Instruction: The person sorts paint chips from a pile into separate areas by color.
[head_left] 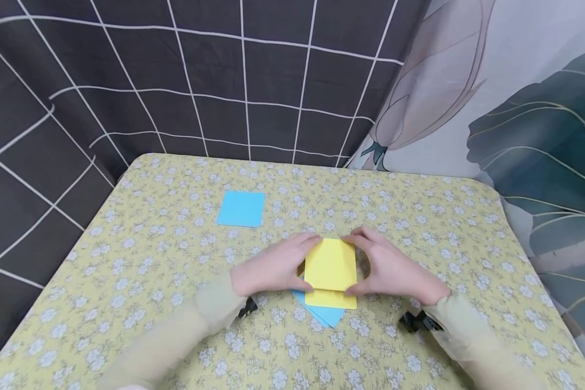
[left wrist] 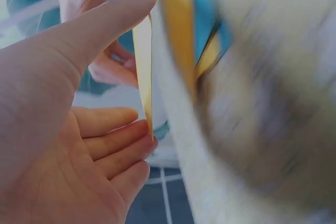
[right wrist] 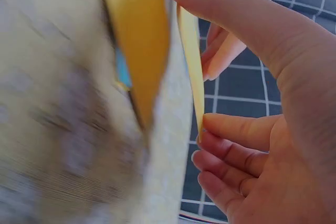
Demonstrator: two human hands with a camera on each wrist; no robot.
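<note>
Held between both hands is a yellow square card (head_left: pixel 330 262), gripped by its left and right edges. My left hand (head_left: pixel 278 264) pinches one side with thumb at the near corner and fingers at the far one. On the opposite side my right hand (head_left: pixel 392 268) does the same. The wrist views show this card edge-on, raised off the tabletop. Beneath it lies another yellow card (head_left: pixel 331 301), partly covered in the head view. Blue cards (head_left: pixel 327 317) stick out askew from under that lower yellow card.
Farther back and to the left, a blue square card (head_left: pixel 241 208) lies flat on the table. A yellow floral cloth (head_left: pixel 141 281) covers the tabletop. Dark gridded fabric (head_left: pixel 214 70) hangs behind and at the left, with a leaf-patterned curtain (head_left: pixel 556 162) at the right.
</note>
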